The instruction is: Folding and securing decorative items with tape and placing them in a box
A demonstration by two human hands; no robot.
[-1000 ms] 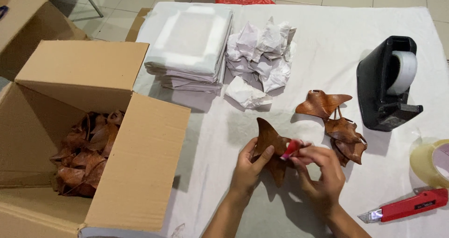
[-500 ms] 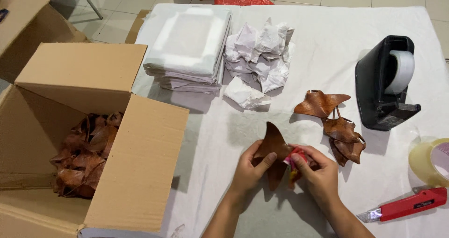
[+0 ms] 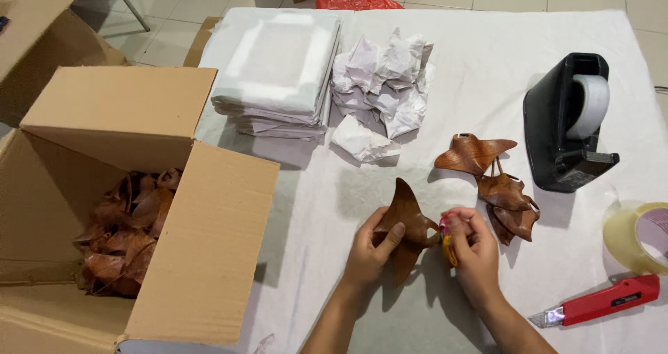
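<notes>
1. While the left hand point(image 3: 372, 246) wraps its fingers round one wing of a brown ray-shaped carving point(image 3: 406, 223), thumb pressed on top to steady it, the right hand point(image 3: 473, 249) pinches the other side, its fingers closed on a small red-and-yellow item point(image 3: 447, 246) (too hidden to identify) against the carving's edge; the carving is held just above the white-covered counter point(image 3: 459, 61).
2. Near the right hand, a red utility knife point(image 3: 602, 302) and a roll of clear tape point(image 3: 637, 236) lie within easy reach.
3. At the left, an open cardboard box point(image 3: 202, 249) holds many similar carvings point(image 3: 129, 229).
4. Just beyond the hands, three more carvings point(image 3: 497, 183) lie in a cluster.
5. Farther off stand a black tape dispenser point(image 3: 567, 128), crumpled white paper point(image 3: 383, 82) and a stack of flat white sheets point(image 3: 275, 68), probably kept together as wrapping supplies.
</notes>
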